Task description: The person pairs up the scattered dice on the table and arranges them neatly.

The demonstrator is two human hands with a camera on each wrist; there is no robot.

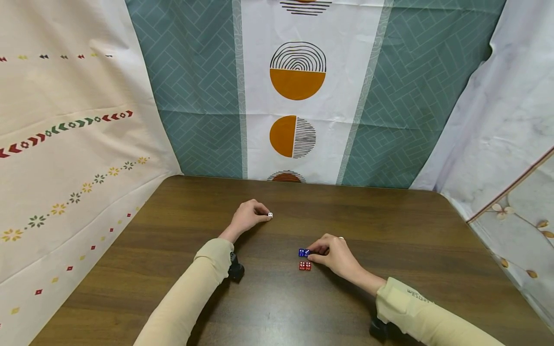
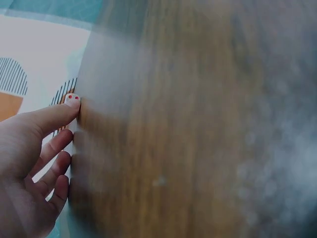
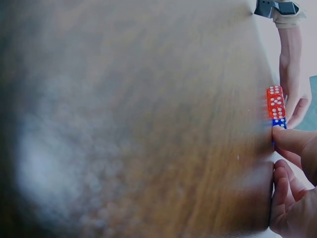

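Toward the back of the table, my left hand [image 1: 248, 216] pinches a small white die [image 1: 270, 215] between thumb and fingertips. Two red pips show on that die in the left wrist view, right at the thumb tip. My right hand [image 1: 336, 253] grips the right one of two blue dice, thumb on its near side. This blue die [image 1: 307, 253] sits side by side with the other blue die [image 1: 301, 252]. Two red dice [image 1: 305, 265] with white pips lie together just nearer to me. In the right wrist view the thumb covers part of the blue die.
The dark brown wooden table [image 1: 268, 302] carries the dice. A green and white patterned curtain [image 1: 199, 96] hangs along its back edge, with pale cloths at the left and right sides. A black wrist device [image 1: 235, 267] is strapped under my left sleeve.
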